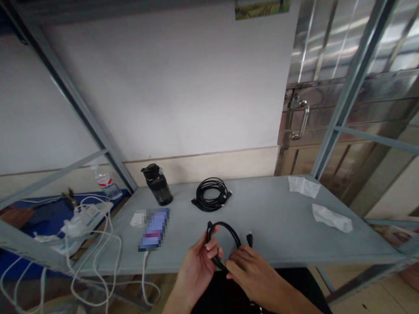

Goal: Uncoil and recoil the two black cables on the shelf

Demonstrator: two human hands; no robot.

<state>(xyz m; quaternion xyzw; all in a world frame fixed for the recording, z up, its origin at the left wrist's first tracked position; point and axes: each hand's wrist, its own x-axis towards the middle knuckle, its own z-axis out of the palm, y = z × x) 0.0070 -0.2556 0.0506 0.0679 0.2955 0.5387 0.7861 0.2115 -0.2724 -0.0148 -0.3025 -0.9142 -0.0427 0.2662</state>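
A black cable (228, 226) is looped between my two hands above the table's front edge. My left hand (203, 259) is closed around the left side of the loop, and one plug end pokes up above its fingers. On the right side, my right hand (245, 267) grips the same cable with curled fingers. A black connector (249, 240) sticks up just beyond its knuckles. Behind both hands, a coiled bundle of black cables (212, 194) lies flat on the grey table (270, 219).
A black bottle (157, 185) stands at the back left, near a phone (154, 230) with a white cord. Two white crumpled tissues (332, 217) lie at the right. White cords and a power strip (87, 221) are at the far left. Metal posts (354, 79) frame the table.
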